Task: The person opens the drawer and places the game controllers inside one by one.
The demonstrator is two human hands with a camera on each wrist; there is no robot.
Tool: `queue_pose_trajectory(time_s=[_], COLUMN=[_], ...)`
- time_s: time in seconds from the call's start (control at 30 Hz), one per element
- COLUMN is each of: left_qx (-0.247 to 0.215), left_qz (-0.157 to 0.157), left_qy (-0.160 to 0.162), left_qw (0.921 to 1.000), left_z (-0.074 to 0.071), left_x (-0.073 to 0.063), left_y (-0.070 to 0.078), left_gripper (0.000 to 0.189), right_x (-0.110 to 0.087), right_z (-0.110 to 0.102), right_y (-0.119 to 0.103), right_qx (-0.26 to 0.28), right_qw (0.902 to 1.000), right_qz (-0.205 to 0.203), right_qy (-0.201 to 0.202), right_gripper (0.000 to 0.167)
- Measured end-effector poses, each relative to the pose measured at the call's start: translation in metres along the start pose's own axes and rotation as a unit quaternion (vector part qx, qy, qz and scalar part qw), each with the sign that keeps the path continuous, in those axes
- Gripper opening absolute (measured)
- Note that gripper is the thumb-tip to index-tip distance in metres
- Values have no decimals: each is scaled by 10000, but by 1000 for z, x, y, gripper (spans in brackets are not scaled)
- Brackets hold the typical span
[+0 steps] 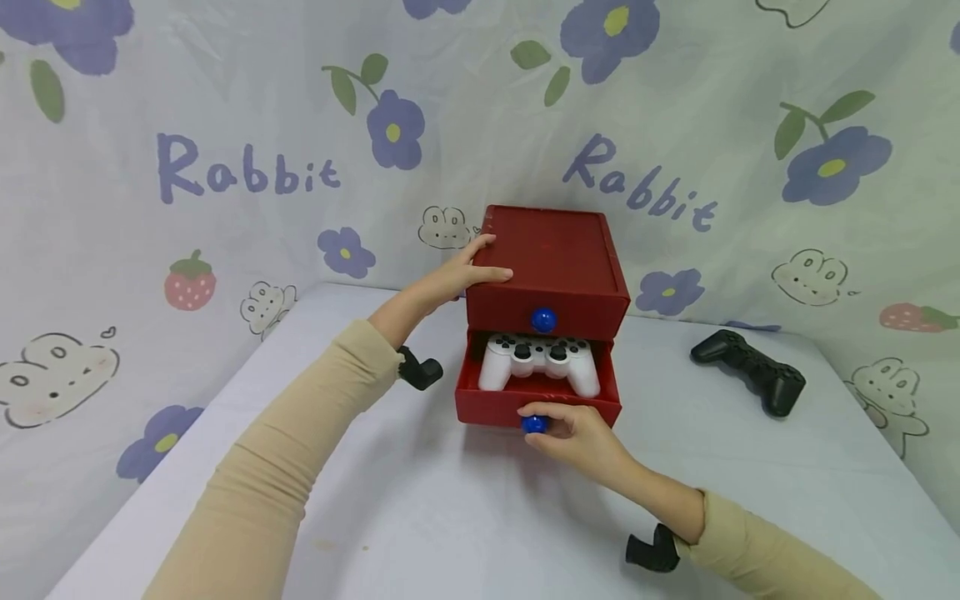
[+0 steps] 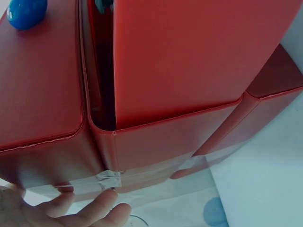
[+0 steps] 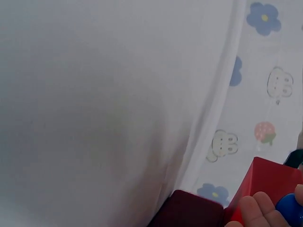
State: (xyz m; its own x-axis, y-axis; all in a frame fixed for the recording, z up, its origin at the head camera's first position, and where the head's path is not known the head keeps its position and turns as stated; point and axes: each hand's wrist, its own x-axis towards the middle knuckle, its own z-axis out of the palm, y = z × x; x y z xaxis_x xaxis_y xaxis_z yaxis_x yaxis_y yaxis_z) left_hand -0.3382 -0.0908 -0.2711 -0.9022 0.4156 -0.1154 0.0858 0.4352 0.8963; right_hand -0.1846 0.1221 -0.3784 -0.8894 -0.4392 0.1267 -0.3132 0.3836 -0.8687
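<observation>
While the left hand [image 1: 463, 271] rests, fingers spread, on a red chest [image 1: 551, 250] atop the table [image 1: 375, 500], the right hand [image 1: 583, 440] pinches the round blue knob [image 1: 534, 424] of its pulled-out drawer [image 1: 491, 407], white gamepad [image 1: 539, 356] inside.

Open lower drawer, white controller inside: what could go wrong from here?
The right hand pinches the blue knob of the lower drawer; a hard pull might bring the drawer right out. The white controller inside, with no visible restraint, could slide on a jerk. The left hand rests at the top edge of the red cabinet; if it slips, the cabinet may shift.
</observation>
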Motion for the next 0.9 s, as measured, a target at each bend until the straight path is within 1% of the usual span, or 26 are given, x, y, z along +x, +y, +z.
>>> queue_pose_trajectory(time_s=[0.2, 0.33, 0.43, 0.6, 0.9], left_qx=[-61, -92, -95, -81, -117], left_qz=[-11, 43, 73, 85, 3], left_qy=[-17, -25, -34, -47, -42], left_qw=[10000, 9999, 9999, 9999, 9999], left_z=[0, 1, 1, 1, 0], left_x=[0, 0, 0, 0, 1], left_y=[-1, -1, 0, -1, -2], left_gripper=[77, 77, 77, 77, 77], right_x=[15, 25, 30, 39, 50], right_z=[-6, -9, -11, -15, -19], right_y=[7, 11, 13, 15, 16], right_qx=[296, 293, 321, 569, 779], right_qw=[9993, 9992, 9989, 9970, 9947], right_qz=[151, 122, 211, 430, 608], right_qy=[183, 243, 283, 285, 268], right_gripper=[32, 32, 33, 34, 34])
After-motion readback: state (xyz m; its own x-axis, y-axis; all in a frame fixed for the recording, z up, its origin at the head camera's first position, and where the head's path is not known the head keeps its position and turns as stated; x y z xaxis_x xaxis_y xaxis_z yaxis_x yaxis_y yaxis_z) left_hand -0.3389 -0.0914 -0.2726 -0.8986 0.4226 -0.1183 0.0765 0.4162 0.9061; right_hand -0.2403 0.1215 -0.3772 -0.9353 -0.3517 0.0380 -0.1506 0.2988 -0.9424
